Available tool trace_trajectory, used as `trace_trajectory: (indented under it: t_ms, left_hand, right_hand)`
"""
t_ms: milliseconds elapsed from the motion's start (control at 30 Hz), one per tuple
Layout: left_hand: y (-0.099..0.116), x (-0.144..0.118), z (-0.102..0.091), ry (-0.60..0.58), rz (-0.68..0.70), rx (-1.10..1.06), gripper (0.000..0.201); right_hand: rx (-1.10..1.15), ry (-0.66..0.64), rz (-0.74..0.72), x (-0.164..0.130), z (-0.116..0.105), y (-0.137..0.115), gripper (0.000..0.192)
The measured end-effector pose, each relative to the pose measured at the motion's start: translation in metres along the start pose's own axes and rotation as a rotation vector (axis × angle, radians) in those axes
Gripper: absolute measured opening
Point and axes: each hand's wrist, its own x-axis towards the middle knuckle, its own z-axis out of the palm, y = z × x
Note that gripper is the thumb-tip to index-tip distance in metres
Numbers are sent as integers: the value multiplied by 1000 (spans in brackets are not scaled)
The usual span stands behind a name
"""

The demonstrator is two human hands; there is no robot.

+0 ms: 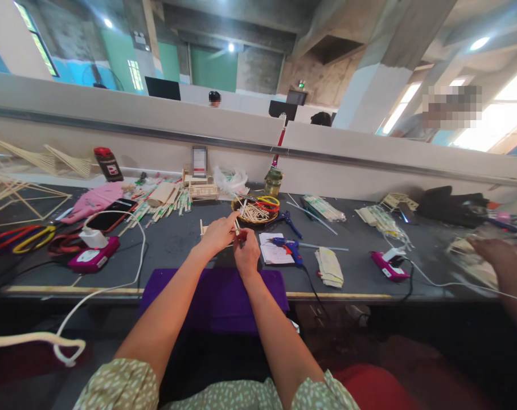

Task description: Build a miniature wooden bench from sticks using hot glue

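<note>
My left hand [216, 233] pinches a thin wooden stick [236, 223] above the dark worktable [177, 245], just behind a purple cloth [218, 299]. My right hand [246, 253] is closed around a small tool with a red handle whose tip meets that stick; the tool is mostly hidden by my fingers. Both hands touch each other. A shallow basket [254, 213] of short wooden sticks sits right behind them, and a blue glue gun [287, 247] lies on a white notepad [272, 250] just to the right.
At left lie a phone [111, 215], a pink power bank [94, 256] with white cable and red and yellow scissors [21, 238]. Stick frameworks [23, 191] stand far left. Another person's hand [495, 253] works at right, near a second pink power bank [389, 266]. A grey partition [156, 122] runs behind the table.
</note>
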Motion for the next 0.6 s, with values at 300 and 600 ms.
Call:
trace_trajectory:
  t_ms: [300, 600]
  left_hand:
    - [2, 0, -1, -7, -1, 24, 65]
    - [1, 1, 5, 26, 5, 29, 63]
  right_hand:
    - [-23, 8, 29, 1, 3, -1, 13]
    - [-33, 23, 32, 1, 4, -1, 14]
